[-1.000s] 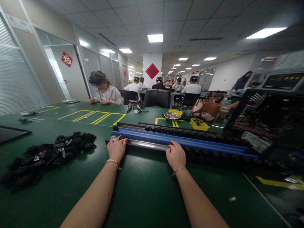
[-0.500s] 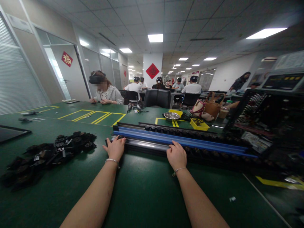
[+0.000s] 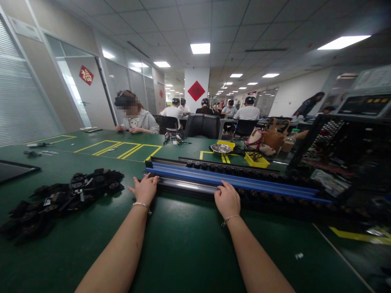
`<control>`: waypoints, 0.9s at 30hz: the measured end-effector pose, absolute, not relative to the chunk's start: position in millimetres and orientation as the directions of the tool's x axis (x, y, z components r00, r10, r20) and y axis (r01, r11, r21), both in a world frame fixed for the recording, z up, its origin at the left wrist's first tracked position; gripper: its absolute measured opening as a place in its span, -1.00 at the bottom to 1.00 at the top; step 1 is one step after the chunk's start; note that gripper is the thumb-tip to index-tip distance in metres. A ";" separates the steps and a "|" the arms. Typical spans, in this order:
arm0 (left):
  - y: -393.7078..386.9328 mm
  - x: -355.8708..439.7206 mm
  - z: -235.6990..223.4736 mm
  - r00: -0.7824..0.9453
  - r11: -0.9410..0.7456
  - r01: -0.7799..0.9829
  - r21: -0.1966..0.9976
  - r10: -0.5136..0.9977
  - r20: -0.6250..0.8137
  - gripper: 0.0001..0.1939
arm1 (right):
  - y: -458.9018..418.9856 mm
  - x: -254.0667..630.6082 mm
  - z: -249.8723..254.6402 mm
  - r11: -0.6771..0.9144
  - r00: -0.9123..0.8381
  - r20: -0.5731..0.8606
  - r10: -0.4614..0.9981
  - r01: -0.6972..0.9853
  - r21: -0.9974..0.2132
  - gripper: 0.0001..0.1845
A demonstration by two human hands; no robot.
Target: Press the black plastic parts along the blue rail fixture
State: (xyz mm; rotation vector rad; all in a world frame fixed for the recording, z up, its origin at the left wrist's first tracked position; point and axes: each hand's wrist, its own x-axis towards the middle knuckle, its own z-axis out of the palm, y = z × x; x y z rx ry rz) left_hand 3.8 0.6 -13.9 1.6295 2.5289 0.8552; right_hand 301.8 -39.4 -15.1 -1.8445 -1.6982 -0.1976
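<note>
A long rail with a shiny silver channel (image 3: 186,184) and dark edges lies across the table in front of me. At its left end is my left hand (image 3: 144,190), closed with its fingertips on a small black part (image 3: 152,175), thumb pointing out to the left. Further right along the channel, my right hand (image 3: 227,200) curls its fingers over the rail and grips it. Behind the silver channel runs a parallel blue rail (image 3: 226,178). The undersides of both hands are hidden.
A heap of black parts (image 3: 79,191) spreads over the green table (image 3: 183,252) at left. Beyond the rails stand a metal bowl (image 3: 220,149) and a yellow tray (image 3: 257,161). A dark perforated rack (image 3: 324,150) rises at right. Across the table sits a person (image 3: 137,118).
My left hand has shifted slightly left, the small black part moving with it at the rail's end. My right hand has stayed in place on the rail.
</note>
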 end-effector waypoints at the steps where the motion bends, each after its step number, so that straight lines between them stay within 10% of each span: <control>1: 0.4 3.4 -13.1 -0.458 0.312 0.837 0.449 0.848 0.265 -0.53 | -39.4 302.0 -15.1 0.015 0.163 0.501 0.850 0.943 -0.333 -0.63; 27: 5.4 -8.1 -20.1 -0.512 0.323 0.814 0.483 0.791 0.334 -0.64 | -38.4 301.9 -16.9 0.021 0.167 0.519 0.839 0.942 -0.336 -0.64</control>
